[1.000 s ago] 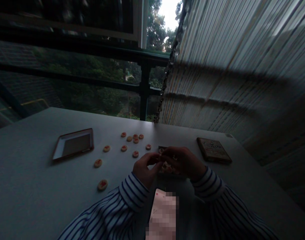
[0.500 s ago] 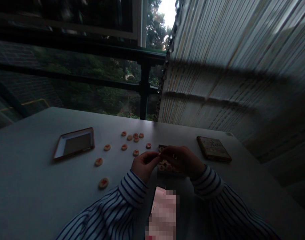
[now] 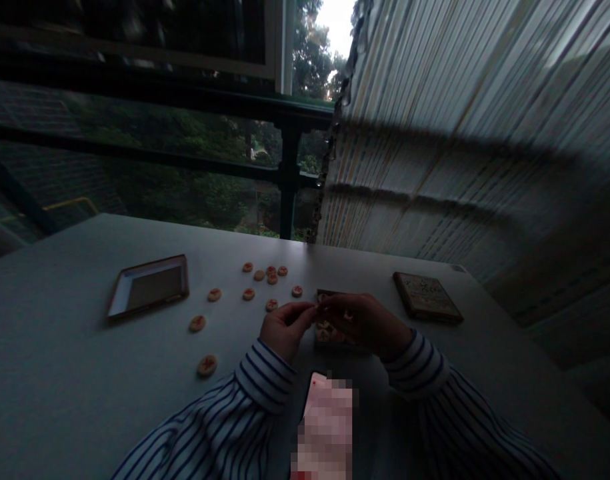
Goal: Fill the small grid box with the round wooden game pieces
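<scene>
My left hand (image 3: 285,328) and my right hand (image 3: 369,321) meet at the fingertips over the left part of a small dark box (image 3: 329,346). Both are closed in a pinch, and whatever lies between the fingertips is too small and dark to make out. Round game pieces (image 3: 325,335) fill the box, partly hidden under my right hand. Just beyond my left hand lies a round xiangqi piece (image 3: 271,305) with a red mark. Another such piece (image 3: 297,291) rests near the box's far left corner.
Several more red-marked pieces (image 3: 207,365) are scattered on the white table (image 3: 109,387). An open shallow lid or tray (image 3: 187,283) lies at left, a flat brown box (image 3: 429,297) at right. A lit phone (image 3: 317,393) lies in front of me. Beyond are a railing (image 3: 289,153) and striped curtain (image 3: 409,160).
My joined fingertips have shifted very slightly left. The scattered pieces and boxes stay where they were.
</scene>
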Available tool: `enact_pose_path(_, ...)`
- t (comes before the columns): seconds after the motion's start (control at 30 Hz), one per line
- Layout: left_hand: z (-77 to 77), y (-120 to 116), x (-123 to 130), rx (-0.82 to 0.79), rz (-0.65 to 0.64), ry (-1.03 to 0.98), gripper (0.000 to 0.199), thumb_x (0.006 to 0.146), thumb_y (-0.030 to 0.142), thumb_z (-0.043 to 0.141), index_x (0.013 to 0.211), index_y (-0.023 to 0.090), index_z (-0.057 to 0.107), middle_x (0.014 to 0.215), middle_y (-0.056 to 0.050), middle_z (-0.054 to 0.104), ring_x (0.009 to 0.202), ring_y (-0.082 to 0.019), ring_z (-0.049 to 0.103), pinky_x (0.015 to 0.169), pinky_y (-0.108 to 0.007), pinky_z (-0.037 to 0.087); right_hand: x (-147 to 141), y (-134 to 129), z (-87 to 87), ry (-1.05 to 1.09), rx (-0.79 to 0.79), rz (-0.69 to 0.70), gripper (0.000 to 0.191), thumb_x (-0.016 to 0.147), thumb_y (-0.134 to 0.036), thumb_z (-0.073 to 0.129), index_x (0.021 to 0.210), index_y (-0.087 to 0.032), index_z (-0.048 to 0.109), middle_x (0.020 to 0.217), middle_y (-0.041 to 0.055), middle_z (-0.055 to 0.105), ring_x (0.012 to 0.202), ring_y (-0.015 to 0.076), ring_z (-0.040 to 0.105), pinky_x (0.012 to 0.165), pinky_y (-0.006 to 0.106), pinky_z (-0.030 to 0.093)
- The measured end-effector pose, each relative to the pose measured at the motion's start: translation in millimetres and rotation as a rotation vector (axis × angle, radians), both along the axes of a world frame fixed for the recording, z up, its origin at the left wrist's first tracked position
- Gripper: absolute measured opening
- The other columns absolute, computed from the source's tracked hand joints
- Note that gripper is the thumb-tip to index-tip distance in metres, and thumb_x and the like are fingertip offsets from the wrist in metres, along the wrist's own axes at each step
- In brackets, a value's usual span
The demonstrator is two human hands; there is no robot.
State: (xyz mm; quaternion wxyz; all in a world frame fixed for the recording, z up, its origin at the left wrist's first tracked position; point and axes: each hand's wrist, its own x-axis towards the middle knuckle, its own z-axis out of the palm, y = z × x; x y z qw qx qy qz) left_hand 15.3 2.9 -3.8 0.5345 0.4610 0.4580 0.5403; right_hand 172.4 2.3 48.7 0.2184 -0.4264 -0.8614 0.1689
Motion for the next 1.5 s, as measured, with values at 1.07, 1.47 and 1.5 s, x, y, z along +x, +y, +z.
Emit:
enact_pose_path(1.07,-5.2,0.8,-2.3,0.092,-0.012,0.231,0.02,0.064,0.023,0.059,0.08,0.014,0.066,0.077,-0.006,0.069,0.073,-0.018,0.064,0.067,-0.028,0.051,0.2,0.5,5.0,-0.222,0.119,0.003,0.016,0.08,-0.03,0.049,0.084,-0.019,0.059,0.075,0.0038,0.064,0.069,0.0116,0.058,0.062,0.022,0.036)
enact_pose_path(1.47,-21.7,3.6,-3.8,0.134,-0.082,0.336,0.027,0.063,0.016,0.056,0.088,0.014,0.064,0.085,-0.008,0.068,0.078,-0.018,0.063,0.071,-0.029,0.051,1.9,1.4,-1.2,-0.349,0.106,0.017,0.014,0.074,-0.03,0.056,0.084,-0.022,0.06,0.079,0.0027,0.065,0.077,0.015,0.058,0.066,0.025,0.035)
enact_pose_path(1.5,-22.7,3.6,-3.7,0.133,-0.086,0.342,0.027,0.063,0.015,0.056,0.089,0.015,0.064,0.084,-0.008,0.068,0.078,-0.018,0.063,0.071,-0.029,0.051,1.5,1.2,-1.0,-0.364,0.108,0.015,0.013,0.074,-0.03,0.055,0.084,-0.022,0.06,0.079,0.003,0.065,0.077,0.0152,0.058,0.066,0.025,0.034)
